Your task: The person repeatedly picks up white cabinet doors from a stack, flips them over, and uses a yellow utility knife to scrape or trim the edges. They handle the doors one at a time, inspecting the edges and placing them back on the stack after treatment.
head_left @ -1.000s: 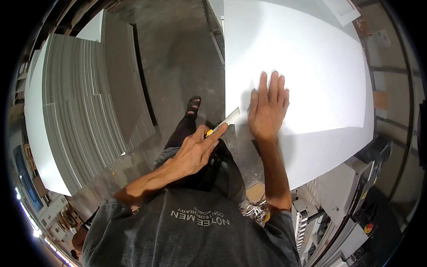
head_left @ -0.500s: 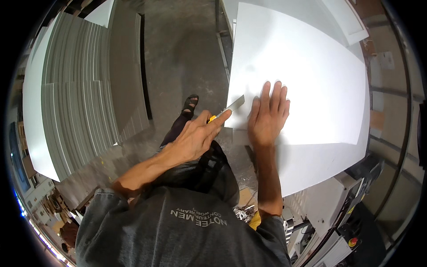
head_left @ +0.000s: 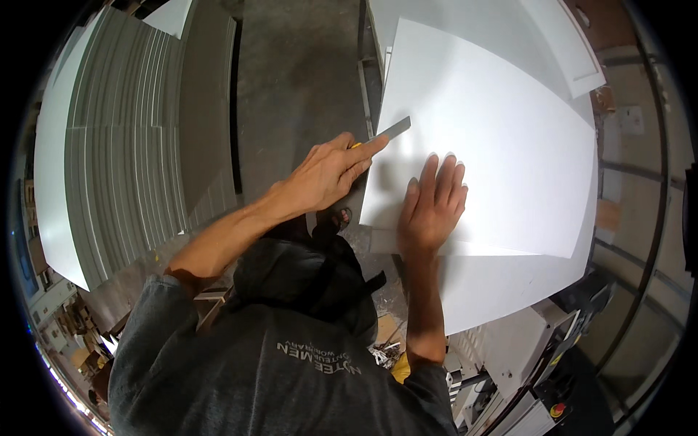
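My left hand (head_left: 322, 174) is closed around a utility knife, its forefinger stretched along the top. Little of the yellow handle shows; the long grey blade (head_left: 397, 128) points up and right, over the left edge of a white panel (head_left: 502, 145). Whether the blade touches the panel I cannot tell. Flat on the panel's near left part lies my right hand (head_left: 434, 207), fingers stretched out and holding nothing. Beneath this panel is another white board (head_left: 502, 291), showing along the near side.
A tall stack of grey-edged panels (head_left: 123, 145) stands on the left, across a strip of concrete floor (head_left: 298, 73). A white framed piece (head_left: 563, 43) lies at the far right. Near right is a machine with a red button (head_left: 558, 410).
My left hand has moved up and slightly right with the knife. The top panel has turned a little and shifted nearer, with my right hand still flat on it.
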`<state>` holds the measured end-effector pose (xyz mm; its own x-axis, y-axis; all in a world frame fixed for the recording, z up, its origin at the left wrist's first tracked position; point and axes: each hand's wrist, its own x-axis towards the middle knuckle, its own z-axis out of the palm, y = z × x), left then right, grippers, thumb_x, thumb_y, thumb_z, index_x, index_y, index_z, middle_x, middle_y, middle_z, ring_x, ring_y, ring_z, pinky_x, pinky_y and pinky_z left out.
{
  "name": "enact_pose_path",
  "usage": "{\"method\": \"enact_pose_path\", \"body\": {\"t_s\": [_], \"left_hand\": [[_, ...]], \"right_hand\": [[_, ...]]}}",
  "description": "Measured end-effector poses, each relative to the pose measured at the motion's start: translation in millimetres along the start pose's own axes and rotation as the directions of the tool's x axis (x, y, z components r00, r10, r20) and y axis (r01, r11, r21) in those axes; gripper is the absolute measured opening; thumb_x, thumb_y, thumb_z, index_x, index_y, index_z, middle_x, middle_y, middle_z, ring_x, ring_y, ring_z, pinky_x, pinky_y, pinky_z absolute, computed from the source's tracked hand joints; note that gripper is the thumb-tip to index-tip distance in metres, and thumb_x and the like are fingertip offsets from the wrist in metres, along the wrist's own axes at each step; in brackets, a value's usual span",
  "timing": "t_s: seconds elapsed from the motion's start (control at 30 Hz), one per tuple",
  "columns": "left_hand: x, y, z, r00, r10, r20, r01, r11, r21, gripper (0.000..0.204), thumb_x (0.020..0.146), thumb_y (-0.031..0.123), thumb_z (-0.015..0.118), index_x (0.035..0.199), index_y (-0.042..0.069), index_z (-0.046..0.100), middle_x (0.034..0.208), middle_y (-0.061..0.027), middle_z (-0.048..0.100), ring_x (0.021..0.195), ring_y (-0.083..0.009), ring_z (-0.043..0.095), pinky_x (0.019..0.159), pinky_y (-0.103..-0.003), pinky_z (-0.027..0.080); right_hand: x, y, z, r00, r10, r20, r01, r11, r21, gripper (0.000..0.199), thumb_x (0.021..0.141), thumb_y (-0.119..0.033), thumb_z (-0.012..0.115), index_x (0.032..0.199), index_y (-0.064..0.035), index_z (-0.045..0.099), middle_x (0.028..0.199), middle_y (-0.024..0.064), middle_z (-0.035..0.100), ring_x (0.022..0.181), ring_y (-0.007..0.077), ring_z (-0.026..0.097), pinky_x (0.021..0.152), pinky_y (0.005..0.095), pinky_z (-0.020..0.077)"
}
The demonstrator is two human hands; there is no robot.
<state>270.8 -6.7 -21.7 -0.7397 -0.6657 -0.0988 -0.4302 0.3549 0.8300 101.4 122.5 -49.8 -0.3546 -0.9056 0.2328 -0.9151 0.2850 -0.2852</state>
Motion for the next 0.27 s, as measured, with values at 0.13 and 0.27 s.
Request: {"method": "enact_pose_path", "body": {"t_s": [0.13,0.27], "left_hand": [[15.2,-6.8,-4.9,0.999,0.034,-0.012,-0.034,0.998,0.047,0.048,0.097,0.009,0.055,0.144,0.017,0.05,0.08,-0.0171,0.05,0.068,-0.0319,0.052,0.065,-0.044,0.045],[29.5,-12.9,-9.8,0.997,0.069,-0.044,-0.066,0.995,0.071,0.044,0.099,0.011,0.055,0.143,0.013,0.053,0.078,-0.0122,0.048,0.066,-0.0236,0.046,0.063,-0.039,0.042]], "right_hand": [[-3.4,0.4,2.2,0.999,-0.009,-0.039,0.009,1.0,0.005,0.049,0.099,-0.018,0.054,0.146,-0.0065,0.046,0.154,0.0232,0.036,0.143,0.0434,0.032,0.111,0.0612,0.0263],[-1.9,-1.7,0.7,0.999,-0.006,-0.048,0.007,1.0,0.023,0.052,0.098,-0.017,0.057,0.148,-0.0071,0.045,0.154,0.0225,0.036,0.144,0.0427,0.032,0.112,0.0612,0.0248]]}}
